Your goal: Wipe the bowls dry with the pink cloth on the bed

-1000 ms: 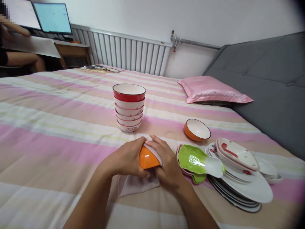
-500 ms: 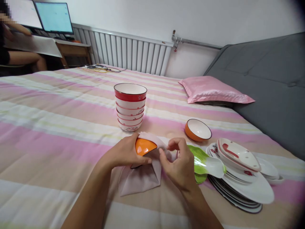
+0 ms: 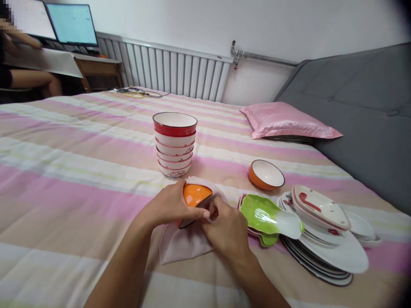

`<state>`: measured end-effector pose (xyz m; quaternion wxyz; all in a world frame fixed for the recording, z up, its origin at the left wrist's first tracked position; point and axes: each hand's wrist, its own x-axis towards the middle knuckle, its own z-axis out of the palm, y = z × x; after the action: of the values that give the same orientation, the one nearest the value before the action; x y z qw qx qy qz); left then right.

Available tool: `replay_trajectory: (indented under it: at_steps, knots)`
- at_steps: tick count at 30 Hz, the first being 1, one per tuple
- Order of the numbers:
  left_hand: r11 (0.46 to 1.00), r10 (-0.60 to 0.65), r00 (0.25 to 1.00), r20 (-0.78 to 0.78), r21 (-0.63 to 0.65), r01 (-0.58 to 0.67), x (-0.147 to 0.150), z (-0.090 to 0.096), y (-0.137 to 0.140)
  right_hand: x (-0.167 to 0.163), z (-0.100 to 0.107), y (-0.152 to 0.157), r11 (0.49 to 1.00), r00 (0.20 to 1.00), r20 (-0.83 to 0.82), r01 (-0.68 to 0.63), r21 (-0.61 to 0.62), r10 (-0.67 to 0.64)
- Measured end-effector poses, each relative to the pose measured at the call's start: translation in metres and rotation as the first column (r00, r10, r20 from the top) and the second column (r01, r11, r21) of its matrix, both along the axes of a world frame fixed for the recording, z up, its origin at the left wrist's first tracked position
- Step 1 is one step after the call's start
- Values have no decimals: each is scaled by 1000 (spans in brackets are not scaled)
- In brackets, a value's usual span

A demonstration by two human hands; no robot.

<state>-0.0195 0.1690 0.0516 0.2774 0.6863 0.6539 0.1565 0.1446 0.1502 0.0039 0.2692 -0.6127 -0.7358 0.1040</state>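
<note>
Tilted on its side, an orange bowl (image 3: pixel 196 195) with a dark rim is gripped by my left hand (image 3: pixel 171 203), thumb along the rim and fingers behind. A pale pink cloth (image 3: pixel 183 248) lies under the bowl and wraps partly around its far side. My right hand (image 3: pixel 226 226) is closed on the cloth at the bowl's right rim, its fingertips partly hidden at the bowl's opening. Just beyond my hands stands a stack of several red and white bowls (image 3: pixel 176 145). Another orange bowl (image 3: pixel 266 175), white inside, sits upright to the right.
Right of my hands lie green leaf-shaped dishes (image 3: pixel 260 214) and a pile of white plates (image 3: pixel 349 252) topped by patterned dishes (image 3: pixel 321 207). A pink pillow (image 3: pixel 289 122) rests by the grey headboard (image 3: pixel 353 94). Cables (image 3: pixel 138 92) lie at the bed's far edge. A person (image 3: pixel 32 79) sits at a desk.
My right hand has moved left, from beside the green dishes to the bowl's rim, with the cloth's edge in its fingers. My left hand keeps its hold on the bowl.
</note>
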Motion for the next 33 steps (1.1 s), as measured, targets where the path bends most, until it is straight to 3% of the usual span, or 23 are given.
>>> replay_trajectory:
  at_steps: [5, 12, 17, 20, 26, 31, 33]
  knots:
    - [1000, 11, 1000, 3, -6, -11, 1, 4, -2, 0, -5, 2, 998, 998, -25, -60, -25, 59]
    - [999, -37, 996, 87, 10, 36, -3, 1, -1, 10, 12, 4, 991, 930, -354, -123, -47, 99]
    - [999, -44, 992, 119, -19, 47, -10, -7, 2, 12, 24, -4, 975, 859, -480, -221, -34, 178]
    - [997, -68, 988, 139, -14, 71, -12, -10, 3, 13, 28, -7, 955, 842, -465, -296, 28, 274]
    - [988, -147, 970, 195, -23, 154, -16, -9, -1, 16, 33, -7, 880, 850, -235, -432, 199, 471]
    - [972, -234, 959, 163, 16, 234, -19, -8, -3, 16, 22, 0, 823, 819, -217, -436, 364, 531]
    - [966, -257, 957, 137, 27, 256, -19, -8, -3, 16, 16, 3, 831, 815, -263, -403, 384, 516]
